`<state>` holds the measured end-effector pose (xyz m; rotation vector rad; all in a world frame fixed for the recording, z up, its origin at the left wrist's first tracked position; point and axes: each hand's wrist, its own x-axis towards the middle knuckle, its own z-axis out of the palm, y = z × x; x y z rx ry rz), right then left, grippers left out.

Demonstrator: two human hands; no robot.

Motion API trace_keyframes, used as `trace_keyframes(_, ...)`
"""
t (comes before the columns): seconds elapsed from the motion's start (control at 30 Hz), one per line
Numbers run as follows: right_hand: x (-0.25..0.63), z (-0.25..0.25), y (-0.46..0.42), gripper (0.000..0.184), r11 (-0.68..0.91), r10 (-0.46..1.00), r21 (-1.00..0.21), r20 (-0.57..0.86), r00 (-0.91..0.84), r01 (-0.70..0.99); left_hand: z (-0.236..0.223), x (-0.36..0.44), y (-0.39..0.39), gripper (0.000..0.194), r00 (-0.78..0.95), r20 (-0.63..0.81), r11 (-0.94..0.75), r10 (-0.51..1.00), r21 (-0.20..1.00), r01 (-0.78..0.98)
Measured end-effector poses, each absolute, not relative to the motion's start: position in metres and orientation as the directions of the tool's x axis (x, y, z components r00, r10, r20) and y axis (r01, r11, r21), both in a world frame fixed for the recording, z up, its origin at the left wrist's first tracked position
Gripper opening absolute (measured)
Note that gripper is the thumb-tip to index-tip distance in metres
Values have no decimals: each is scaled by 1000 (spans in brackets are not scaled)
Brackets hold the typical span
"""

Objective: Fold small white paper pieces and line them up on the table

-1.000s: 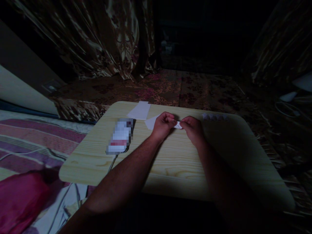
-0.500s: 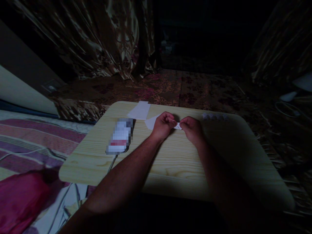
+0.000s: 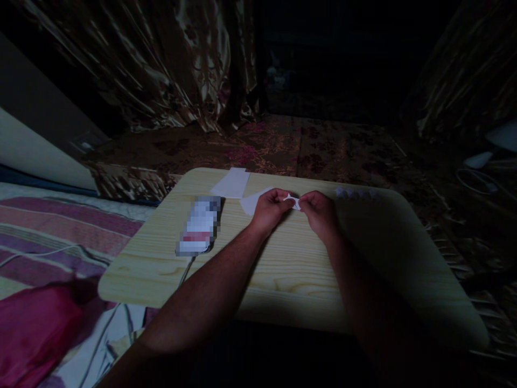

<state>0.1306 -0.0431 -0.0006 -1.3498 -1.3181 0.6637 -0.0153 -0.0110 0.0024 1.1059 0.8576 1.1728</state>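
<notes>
A small folded piece of white paper [image 3: 292, 202] is pinched between my two hands just above the table. My left hand [image 3: 271, 208] grips its left side, with the thumb over it. My right hand [image 3: 319, 210] has its fingers closed on the right end. Behind my left hand lies a white paper sheet [image 3: 252, 201], partly covered by it. More white paper strips [image 3: 233, 183] are fanned near the table's far edge. A row of several small folded white pieces [image 3: 356, 193] sits at the far right of the tabletop.
The light wooden table [image 3: 299, 269] has rounded corners. On its left lies a blurred-out phone-like device [image 3: 200, 226] with a cable [image 3: 186, 271] running off the near edge. A striped bed [image 3: 60, 231] with a pink cloth [image 3: 36, 328] is at left; patterned curtains [image 3: 194, 59] hang behind.
The white paper between my hands has turned, and a pointed corner now stands up by my left fingers. My hands have shifted only slightly.
</notes>
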Motion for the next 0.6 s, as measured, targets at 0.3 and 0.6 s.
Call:
trace_keyframes(0.3, 131, -4, -42, 12, 178, 940, -921, 263, 216, 348, 4, -15, -11, 22, 204, 30, 28, 978, 961, -276)
trace_keyframes(0.6, 129, -1, -44, 10, 177, 937, -916, 268, 222, 359, 5, -15, -12, 17, 231, 36, 44, 972, 941, -335)
